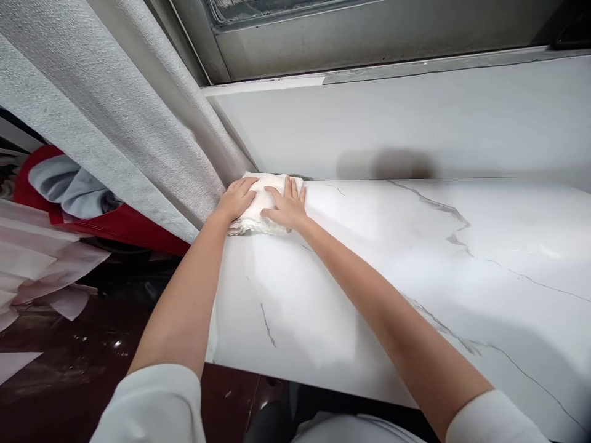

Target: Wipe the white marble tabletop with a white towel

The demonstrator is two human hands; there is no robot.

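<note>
Left hand (236,199) and right hand (290,209) lie spread-fingered on folded white cloth (257,215) at far-left corner of grey-veined white tabletop (318,301).

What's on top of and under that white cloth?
The left hand and right hand rest on the white cloth. It lies on the marbled surface; the patch beneath is hidden.

This looks like a room in a home, seen at a window corner: a long, textured light-grey fabric curtain (115,92) hangs beside a dull grey metal window frame (300,52), next to a white, grey-veined, marble-patterned counter (360,246). A bright red open holder (133,227) with folded pale grey-blue cloth (74,184) and a glossy dark reddish-brown floor (50,369) also suggest a household.
</note>
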